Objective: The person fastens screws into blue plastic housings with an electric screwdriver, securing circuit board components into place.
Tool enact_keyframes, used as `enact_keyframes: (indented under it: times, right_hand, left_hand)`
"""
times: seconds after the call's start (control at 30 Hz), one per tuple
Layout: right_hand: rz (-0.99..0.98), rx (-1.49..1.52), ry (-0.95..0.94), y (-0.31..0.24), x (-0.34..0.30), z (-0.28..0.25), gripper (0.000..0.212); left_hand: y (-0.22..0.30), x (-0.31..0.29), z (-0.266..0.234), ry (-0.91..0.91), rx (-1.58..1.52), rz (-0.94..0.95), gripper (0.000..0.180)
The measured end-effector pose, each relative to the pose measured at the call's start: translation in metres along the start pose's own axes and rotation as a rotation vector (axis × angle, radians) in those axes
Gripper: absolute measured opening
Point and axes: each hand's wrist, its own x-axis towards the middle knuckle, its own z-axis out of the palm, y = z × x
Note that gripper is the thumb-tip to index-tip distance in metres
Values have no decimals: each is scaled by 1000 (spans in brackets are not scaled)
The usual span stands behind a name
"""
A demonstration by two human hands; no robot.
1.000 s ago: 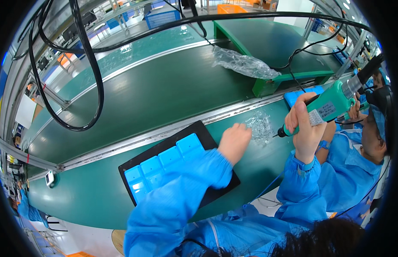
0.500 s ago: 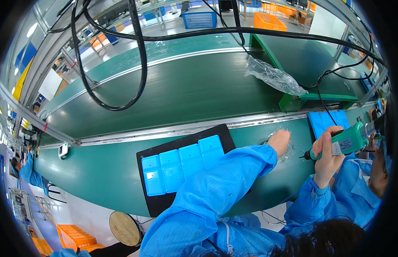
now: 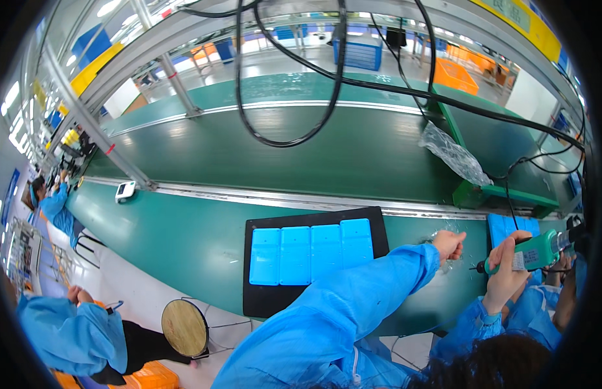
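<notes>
Green power screwdriver (image 3: 539,252): gripped by right hand (image 3: 506,279), at three o'clock of left hand (image 3: 449,245). Left fingers: drawn narrow, near scattered small pieces (image 3: 449,266); contents cannot be told. Blue trays (image 3: 294,254): laid at nine o'clock.

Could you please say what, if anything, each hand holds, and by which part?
Right hand: green power screwdriver, by the front of its body. Left hand: cannot tell.

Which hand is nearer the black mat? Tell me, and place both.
Left. The left hand is to the right of the black mat, past its edge; the right hand, gripping the green power tool, is farther right.
</notes>
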Motion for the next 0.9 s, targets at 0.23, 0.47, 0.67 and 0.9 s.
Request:
enact_keyframes:
  times: [0.23,0.47,0.67,0.9]
  right_hand:
    - [34,31,-78,-4,-4,2,12]
    - [47,-54,-13,-12,-7,2,12]
    - [7,-87,23,-2,-5,3,12]
    - [24,127,-32,-6,-5,31,10]
  left_hand:
    - [14,11,-12,249,569,150,32]
    - [-14,39,-10,53,-112,-30,31]
    - [24,-15,-23,118,106,127,38]
    - [56,-106,-62,130,244,6,24]
